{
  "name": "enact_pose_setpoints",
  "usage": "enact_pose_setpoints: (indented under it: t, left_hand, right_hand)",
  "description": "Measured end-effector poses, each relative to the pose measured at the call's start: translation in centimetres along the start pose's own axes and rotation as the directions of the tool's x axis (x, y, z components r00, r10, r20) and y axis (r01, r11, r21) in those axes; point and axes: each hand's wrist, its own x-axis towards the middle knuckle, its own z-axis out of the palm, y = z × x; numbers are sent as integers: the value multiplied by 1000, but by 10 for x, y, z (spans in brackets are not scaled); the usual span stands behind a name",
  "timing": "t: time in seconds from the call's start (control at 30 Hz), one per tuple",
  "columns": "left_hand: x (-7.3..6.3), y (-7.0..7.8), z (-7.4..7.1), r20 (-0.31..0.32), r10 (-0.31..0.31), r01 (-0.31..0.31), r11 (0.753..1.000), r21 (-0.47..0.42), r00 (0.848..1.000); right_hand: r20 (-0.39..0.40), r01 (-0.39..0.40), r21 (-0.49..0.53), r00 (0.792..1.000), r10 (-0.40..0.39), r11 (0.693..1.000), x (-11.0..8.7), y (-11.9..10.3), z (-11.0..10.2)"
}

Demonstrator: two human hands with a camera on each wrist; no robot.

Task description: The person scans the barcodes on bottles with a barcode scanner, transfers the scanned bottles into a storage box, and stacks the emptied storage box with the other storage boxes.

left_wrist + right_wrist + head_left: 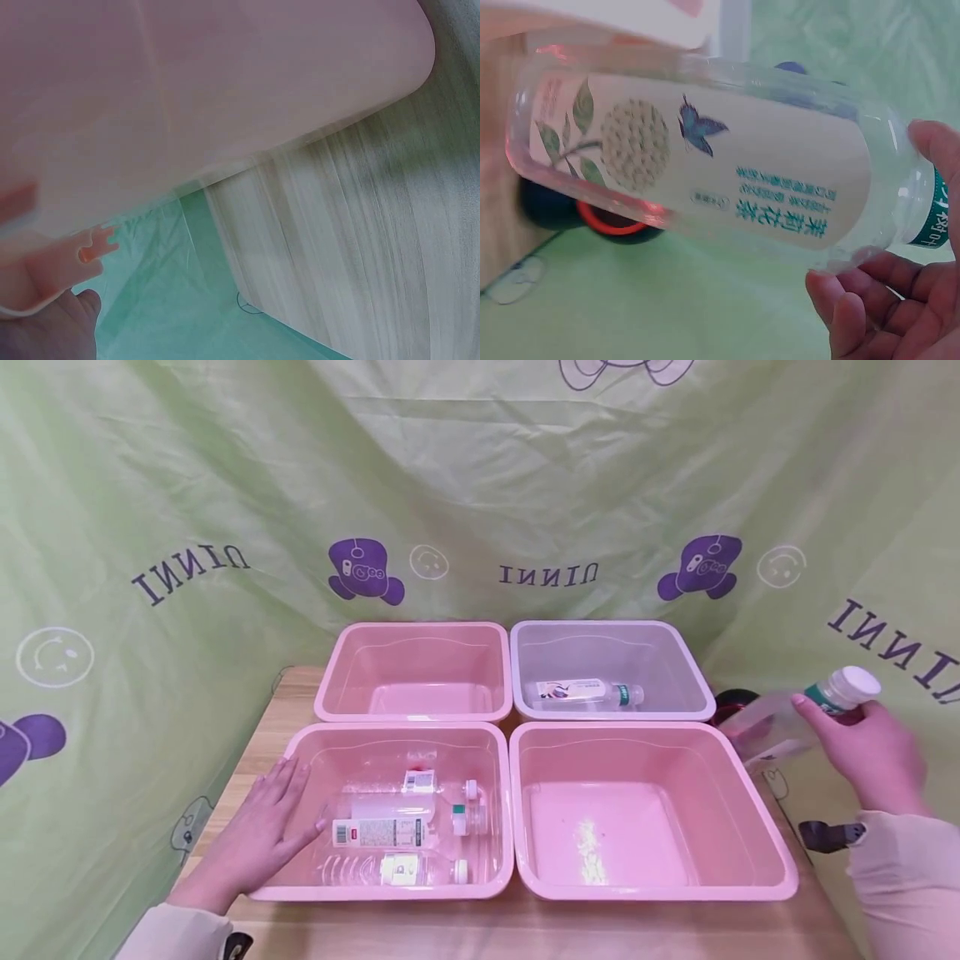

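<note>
At the right, beyond the basins, my right hand [877,752] grips a clear plastic bottle [772,727] around its neck. That bottle has a white cap and a green band, and its body slants down to the left. Its label [697,150] shows a white flower and a blue butterfly in the right wrist view. My left hand [258,831] rests on the left rim of the front left pink basin [498,810], fingers extended. Several clear bottles [420,868] lie on their sides in that basin. Most of the left hand is out of the left wrist view.
A lavender basin [611,627] at the back right holds one bottle [573,691] on its side. Two more pink basins stand at the back left [412,631] and front right [652,893]. A dark round object with a red ring [611,225] is behind the held bottle. Green cloth surrounds the wooden table [405,931].
</note>
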Motion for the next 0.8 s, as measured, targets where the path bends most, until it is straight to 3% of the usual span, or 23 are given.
enact_pose_setpoints:
  t: [0.17, 0.27, 0.37, 0.47, 0.5, 0.57, 0.63, 0.67, 0.73, 0.8]
  left_hand:
    - [-1, -1, 1, -2, 6, -6, 1000, 9, 1000]
    - [-1, -1, 1, -5, 9, -9, 1000, 11, 1000]
    - [-1, 0, 0, -8, 12, -12, 1000, 13, 1000]
    - [-1, 0, -1, -10, 10, -10, 1000, 6, 1000]
    - [-1, 0, -1, -11, 9, -9, 1000, 3, 1000]
    - [-1, 0, -2, -10, 4, -4, 1000, -2, 1000]
    - [0, 0, -3, -6, -1, 1, 1000, -5, 1000]
    - [0, 1, -3, -3, -4, 4, 1000, -7, 1000]
    - [0, 2, -3, 6, -11, 11, 1000, -12, 1000]
    - [0, 3, -3, 12, -14, 14, 1000, -17, 1000]
  right_hand:
    - [-104, 2, 57, 995, 4, 998, -5, -19, -12]
    - [-187, -17, 165, 981, 48, 986, -9, -32, -17]
    - [-247, -44, 336, 960, 133, 941, -13, -44, -21]
    - [-262, -52, 495, 943, 207, 867, -13, -54, -22]
    - [-242, -50, 536, 947, 210, 843, -13, -56, -21]
    - [-172, -30, 657, 967, 189, 753, -13, -60, -17]
    - [-69, -29, 785, 989, 134, 619, -12, -62, -8]
    - [-11, -46, 843, 995, 103, 535, -11, -63, -2]
    - [92, -101, 939, 995, 44, 328, -10, -65, 11]
    - [167, -168, 973, 986, 17, 156, -8, -68, 25]
